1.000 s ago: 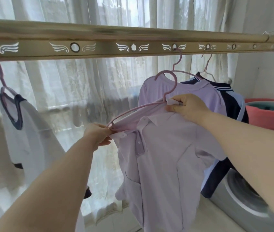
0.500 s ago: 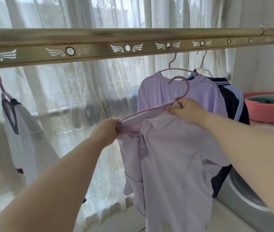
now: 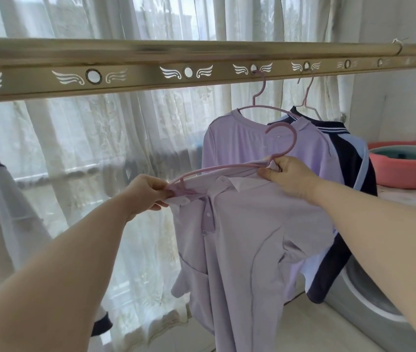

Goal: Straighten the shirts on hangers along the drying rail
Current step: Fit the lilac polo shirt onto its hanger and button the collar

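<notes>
- A lilac button-front polo shirt [image 3: 247, 240] on a pink plastic hanger [image 3: 229, 166] is held at frame centre, off the gold perforated drying rail [image 3: 151, 72].
- The hanger's neck is pinched by the right hand [image 3: 288, 176], presumably for steadying.
- The collar end is gripped by the left hand [image 3: 148, 191], seemingly to seat the shoulder.

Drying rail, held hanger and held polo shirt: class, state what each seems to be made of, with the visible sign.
Drying rail: probably metal with a brushed gold finish; it shows a soft sheen and punched holes.
Pink hanger: likely matte plastic; thin, smoothly moulded, uniform colour.
Lilac polo shirt: soft knit fabric, possibly cotton; it drapes and creases, matte.
</notes>
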`<state>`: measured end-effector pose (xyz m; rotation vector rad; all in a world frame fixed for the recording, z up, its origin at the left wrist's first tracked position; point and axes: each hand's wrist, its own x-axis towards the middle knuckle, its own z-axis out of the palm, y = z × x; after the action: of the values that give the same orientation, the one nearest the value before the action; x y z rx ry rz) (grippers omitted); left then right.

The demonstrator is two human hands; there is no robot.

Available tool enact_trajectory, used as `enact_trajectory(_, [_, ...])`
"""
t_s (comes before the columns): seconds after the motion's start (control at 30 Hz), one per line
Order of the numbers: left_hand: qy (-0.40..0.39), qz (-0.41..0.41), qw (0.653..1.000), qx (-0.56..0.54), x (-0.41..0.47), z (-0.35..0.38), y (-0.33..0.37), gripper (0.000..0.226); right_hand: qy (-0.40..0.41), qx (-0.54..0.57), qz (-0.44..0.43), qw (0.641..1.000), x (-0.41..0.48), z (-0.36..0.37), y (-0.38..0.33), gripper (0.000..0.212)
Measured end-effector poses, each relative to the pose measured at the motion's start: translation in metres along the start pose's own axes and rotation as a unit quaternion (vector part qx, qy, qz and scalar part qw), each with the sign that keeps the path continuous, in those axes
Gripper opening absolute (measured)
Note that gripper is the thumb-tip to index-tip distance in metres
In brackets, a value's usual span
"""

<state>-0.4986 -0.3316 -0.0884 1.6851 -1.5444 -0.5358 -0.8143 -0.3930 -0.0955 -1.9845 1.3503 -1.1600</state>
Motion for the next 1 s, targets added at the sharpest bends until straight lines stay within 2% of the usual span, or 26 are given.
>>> enact_trajectory(0.1, [0.095, -0.05, 0.994, -0.003, -0.009, -0.033, -0.028, 0.043, 0.048, -0.05, 0.046, 0.997, -0.008, -0.035, 0.028, 0.036])
enact_trajectory(0.17, [0.13, -0.097, 0.987, 0.015, -0.015, -0.056, -0.044, 0.04, 0.082, -0.074, 0.066, 0.992, -0.014, -0.061, 0.046, 0.041])
enact_trajectory(0.27, [0.078, -0.139, 0.987, 0.007, -0.015, -0.049, -0.039, 0.025, 0.069, -0.06, 0.061, 0.994, -0.01, -0.058, 0.046, 0.045])
enact_trajectory(0.4, [-0.059, -0.131, 0.99, -0.006, -0.011, 0.007, -0.011, 0.019, 0.003, -0.032, 0.026, 0.999, -0.002, -0.022, 0.01, 0.024])
enact_trajectory(0.53, [-0.172, -0.145, 0.973, -0.041, -0.016, 0.067, -0.002, 0.038, -0.02, 0.033, -0.005, 0.999, 0.008, -0.004, -0.02, 0.037])
enact_trajectory(0.6, [-0.204, -0.178, 0.956, -0.109, -0.018, 0.089, 0.003, 0.054, -0.028, 0.064, -0.022, 0.997, 0.011, -0.003, -0.035, 0.032])
enact_trajectory(0.7, [-0.209, -0.202, 0.935, -0.203, -0.017, 0.108, 0.012, 0.064, -0.041, 0.093, -0.057, 0.993, 0.012, -0.005, -0.051, 0.014])
enact_trajectory(0.83, [-0.132, -0.178, 0.94, -0.258, -0.01, 0.12, 0.019, 0.039, -0.034, 0.103, -0.066, 0.992, 0.01, -0.007, -0.055, 0.024])
enact_trajectory(0.87, [-0.11, -0.162, 0.957, -0.213, -0.008, 0.121, 0.018, 0.031, -0.02, 0.077, -0.063, 0.995, 0.009, -0.01, -0.052, 0.027])
enact_trajectory(0.9, [-0.084, -0.131, 0.981, -0.113, -0.007, 0.119, 0.014, 0.024, -0.004, 0.031, -0.056, 0.998, 0.006, -0.014, -0.049, 0.032])
enact_trajectory(0.93, [-0.066, -0.081, 0.994, 0.039, -0.006, 0.111, 0.009, 0.021, 0.008, -0.026, -0.045, 0.999, 0.003, -0.02, -0.042, 0.036])
enact_trajectory(0.97, [-0.049, -0.019, 0.975, 0.217, -0.007, 0.101, 0.004, 0.023, 0.011, -0.077, -0.032, 0.996, 0.0, -0.024, -0.034, 0.039])
enact_trajectory(1.0, [-0.045, 0.04, 0.928, 0.369, -0.004, 0.091, -0.001, 0.029, 0.005, -0.115, -0.019, 0.993, -0.003, -0.026, -0.025, 0.039])
